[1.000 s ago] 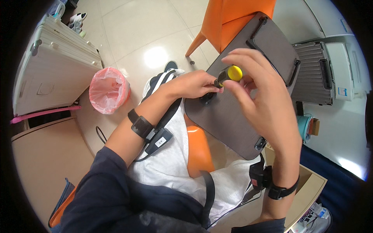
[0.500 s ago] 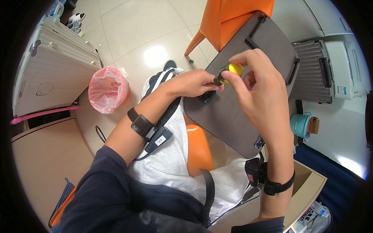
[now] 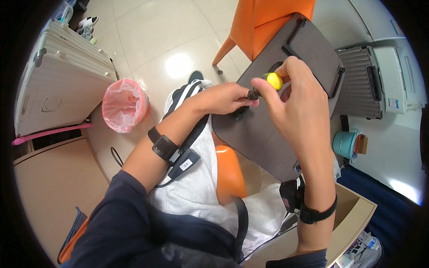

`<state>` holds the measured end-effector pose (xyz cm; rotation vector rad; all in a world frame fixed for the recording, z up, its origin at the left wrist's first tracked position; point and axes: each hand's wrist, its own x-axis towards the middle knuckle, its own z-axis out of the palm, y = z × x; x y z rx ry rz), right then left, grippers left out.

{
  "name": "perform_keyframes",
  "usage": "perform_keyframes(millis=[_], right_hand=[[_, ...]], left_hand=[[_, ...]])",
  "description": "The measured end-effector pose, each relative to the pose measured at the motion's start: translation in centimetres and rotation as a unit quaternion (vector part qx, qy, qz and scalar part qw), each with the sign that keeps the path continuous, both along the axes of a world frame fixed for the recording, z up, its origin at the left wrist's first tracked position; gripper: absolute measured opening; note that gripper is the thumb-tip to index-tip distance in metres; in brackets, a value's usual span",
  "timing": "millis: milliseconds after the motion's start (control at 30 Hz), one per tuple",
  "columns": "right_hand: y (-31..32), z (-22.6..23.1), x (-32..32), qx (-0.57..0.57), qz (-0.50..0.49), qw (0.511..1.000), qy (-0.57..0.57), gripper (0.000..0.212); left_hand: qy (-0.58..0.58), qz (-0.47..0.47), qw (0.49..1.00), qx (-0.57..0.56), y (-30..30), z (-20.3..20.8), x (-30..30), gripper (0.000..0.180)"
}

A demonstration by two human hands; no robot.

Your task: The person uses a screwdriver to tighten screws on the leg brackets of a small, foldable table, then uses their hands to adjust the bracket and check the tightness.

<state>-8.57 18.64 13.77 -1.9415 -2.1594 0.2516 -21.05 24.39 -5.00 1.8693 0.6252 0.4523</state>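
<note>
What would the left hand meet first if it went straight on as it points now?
Likely the yellow-ended tool, close to the left hand; after it, probably the right hand, though depth is unclear and that hand may sit higher.

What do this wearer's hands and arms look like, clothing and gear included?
Left hand and right hand are ungloved. Dark navy sleeves end near the elbows. Each forearm wears a black strap and black module; the left module carries a white label and black cable.
</note>
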Motion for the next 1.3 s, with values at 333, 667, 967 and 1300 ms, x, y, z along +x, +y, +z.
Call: perform_keyframes(millis=[333,667,967,1300], right_hand=[[0.4,0.1,0.2,-0.027,0.013,0.999,-0.02,0.027],[-0.1,-0.3,1.0,0.01,0.04,0.999,0.032,0.025],[-0.2,-0.7,1.4,0.045,0.067,0.995,0.064,0.029],[0.4,-0.4,2.0,0.003,0.113,0.987,0.114,0.027]], left_hand=[[0.005,0.007,1.0,-0.012,0.0,0.5,-0.2,0.021],[0.009,-0.001,1.0,-0.018,0.0,1.6,-0.3,0.021],[0.013,-0.003,0.999,-0.036,0.0,0.8,-0.4,0.02],[0.012,-0.019,1.0,-0.018,0.2,0.6,-0.3,0.022]])
